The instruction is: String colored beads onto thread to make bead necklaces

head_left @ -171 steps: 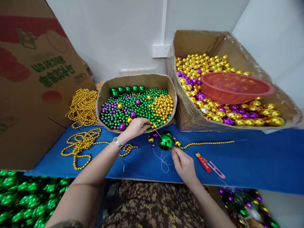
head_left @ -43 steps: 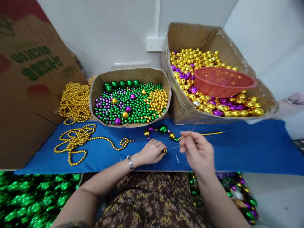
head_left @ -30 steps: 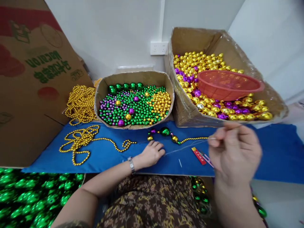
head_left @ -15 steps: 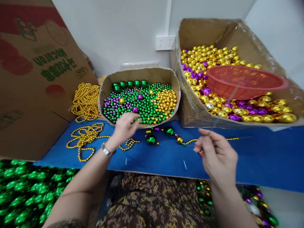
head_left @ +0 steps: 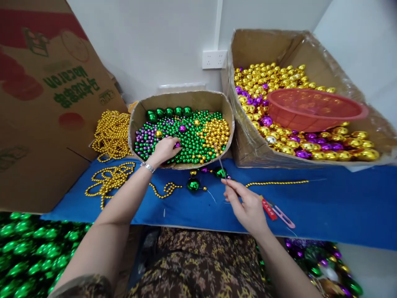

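Over the small box (head_left: 186,99), the left hand (head_left: 166,150) curls its fingers at a purple ball (head_left: 178,145), grip unclear; the right hand (head_left: 245,203) pinches a needle (head_left: 222,166). The bead strand (head_left: 192,185) lies on the counter (head_left: 335,211) before the box. Slack thread (head_left: 211,195) could tangle if dragged among the beads. The left arm reaches forward; the right forearm slants inward, needle tip up.

At one bench (head_left: 325,211), one left hand (head_left: 166,150) and one right hand (head_left: 247,207) are working, while three cardboard boxes (head_left: 46,128), one red basket (head_left: 300,119), one pair of pink snips (head_left: 284,217) and, directly on it, two large green balls (head_left: 192,185) (small beads (head_left: 187,145) are defying any count) are showing.
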`<state>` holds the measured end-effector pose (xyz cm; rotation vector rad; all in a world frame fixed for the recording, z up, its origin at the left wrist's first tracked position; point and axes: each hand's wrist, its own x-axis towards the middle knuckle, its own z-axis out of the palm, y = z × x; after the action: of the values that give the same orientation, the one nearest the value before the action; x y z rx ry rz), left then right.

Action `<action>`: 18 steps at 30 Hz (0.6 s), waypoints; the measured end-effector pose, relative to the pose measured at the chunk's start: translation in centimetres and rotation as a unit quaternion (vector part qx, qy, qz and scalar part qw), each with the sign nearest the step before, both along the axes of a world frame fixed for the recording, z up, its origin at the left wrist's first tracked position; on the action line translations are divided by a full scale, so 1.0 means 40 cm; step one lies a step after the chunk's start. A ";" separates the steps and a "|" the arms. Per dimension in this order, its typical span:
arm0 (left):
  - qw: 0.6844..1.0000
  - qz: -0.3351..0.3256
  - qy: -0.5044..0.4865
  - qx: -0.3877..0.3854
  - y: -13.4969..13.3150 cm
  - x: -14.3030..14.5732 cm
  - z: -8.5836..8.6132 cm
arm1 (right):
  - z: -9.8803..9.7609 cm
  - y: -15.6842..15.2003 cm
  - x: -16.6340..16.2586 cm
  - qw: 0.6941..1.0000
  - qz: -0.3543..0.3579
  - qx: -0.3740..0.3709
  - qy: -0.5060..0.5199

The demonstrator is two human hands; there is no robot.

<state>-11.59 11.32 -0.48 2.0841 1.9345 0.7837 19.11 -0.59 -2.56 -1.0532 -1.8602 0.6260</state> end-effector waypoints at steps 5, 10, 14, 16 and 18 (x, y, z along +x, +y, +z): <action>0.898 -0.021 -0.440 0.004 -0.066 0.061 0.028 | -0.026 -0.011 -0.016 0.997 0.030 0.031 -0.057; 0.727 -0.060 -0.679 -0.089 -0.157 0.131 0.047 | -0.043 -0.017 -0.031 0.994 0.037 0.076 -0.071; 0.684 -0.050 -0.719 -0.112 -0.188 0.159 0.041 | -0.053 -0.019 -0.030 0.992 0.031 0.092 -0.081; 0.673 -0.038 -0.729 -0.117 -0.192 0.163 0.036 | -0.056 -0.022 -0.028 0.992 0.028 0.089 -0.086; 0.666 -0.027 -0.737 -0.110 -0.194 0.162 0.032 | -0.057 -0.023 -0.025 0.992 0.024 0.084 -0.090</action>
<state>-5.09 3.57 0.81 0.6436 0.8564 1.4213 18.10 -1.52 -4.86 -0.9823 -2.0607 0.4032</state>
